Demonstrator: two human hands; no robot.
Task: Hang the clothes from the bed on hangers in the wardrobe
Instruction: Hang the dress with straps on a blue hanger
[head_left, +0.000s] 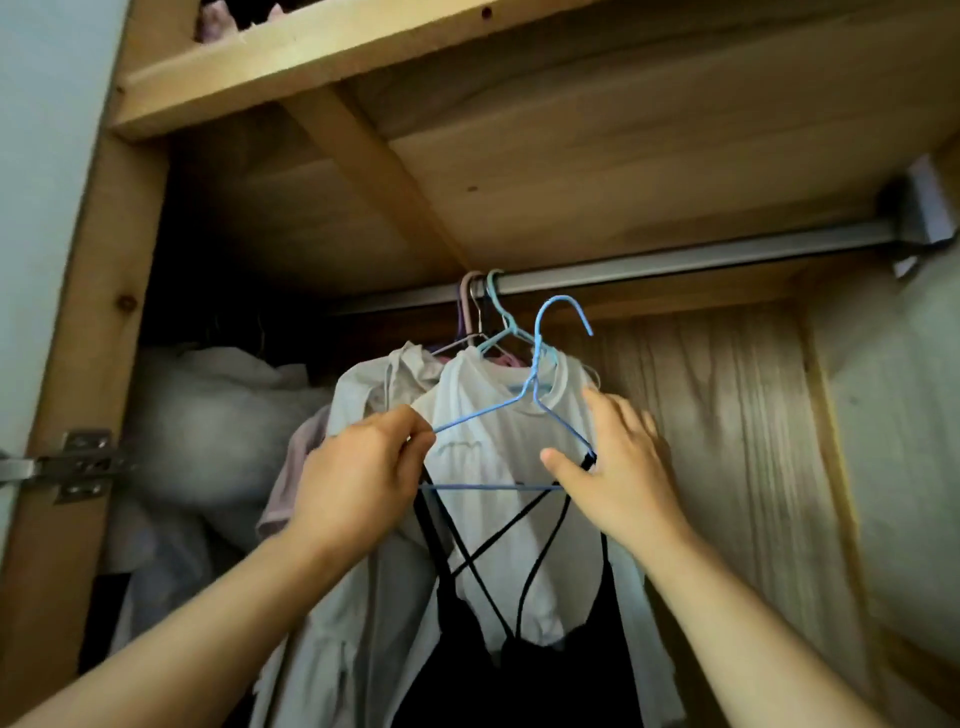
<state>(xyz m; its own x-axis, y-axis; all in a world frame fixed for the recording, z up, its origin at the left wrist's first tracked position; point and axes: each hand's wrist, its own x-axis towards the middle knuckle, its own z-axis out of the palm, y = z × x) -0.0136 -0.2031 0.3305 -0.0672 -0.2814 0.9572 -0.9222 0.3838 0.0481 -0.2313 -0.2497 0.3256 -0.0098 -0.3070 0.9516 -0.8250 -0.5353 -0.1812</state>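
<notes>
Left hand (363, 467) pinching left end of thin blue wire hanger (511, 402); right hand (613, 467) lying against right end, fingers spread and nearly straight. Hanger being held upright just below grey metal wardrobe rail (675, 262), hook pointing up, tip opening right, long bar running left-right. Black strappy camisole (519, 649) hanging from it, straps crossing, in front of white t-shirt (498, 457) hanging on rail.

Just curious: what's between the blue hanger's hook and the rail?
In the head view, only open air: the blue hanger hook sits below the rail, not yet on it.
</notes>
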